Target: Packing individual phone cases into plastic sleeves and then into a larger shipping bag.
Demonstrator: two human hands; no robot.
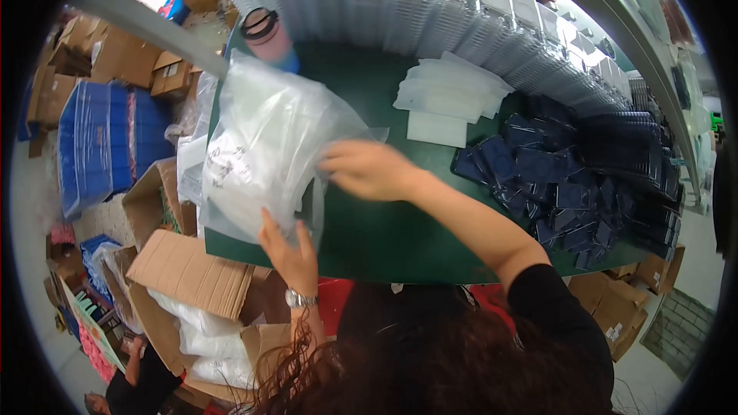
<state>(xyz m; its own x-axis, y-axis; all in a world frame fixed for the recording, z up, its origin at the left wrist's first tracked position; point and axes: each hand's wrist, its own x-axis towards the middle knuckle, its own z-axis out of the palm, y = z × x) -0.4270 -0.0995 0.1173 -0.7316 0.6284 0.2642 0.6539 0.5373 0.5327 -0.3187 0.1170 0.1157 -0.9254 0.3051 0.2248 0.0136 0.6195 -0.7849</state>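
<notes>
A large clear plastic bag point(269, 119) with white contents and dark handwriting lies on the left part of the green table point(369, 238). My left hand point(290, 252), with a metal watch on its wrist, rests at the bag's near edge, fingers stretched apart. At the bag's right side is my right hand point(374, 170), reaching across from the right. Motion blurs its fingers, so whether they grip the plastic is unclear. Right of that hand, a fanned pile of translucent white sheets or sleeves point(450, 88) lies on the table.
Stacked clear plastic trays point(392, 11) line the far edge. A pink and blue tumbler point(270, 40) stands behind the bag. Dark blue flat cases point(553, 169) heap at the right. Blue crates point(108, 146) and an open carton point(188, 273) stand left; another person point(146, 380) is lower left.
</notes>
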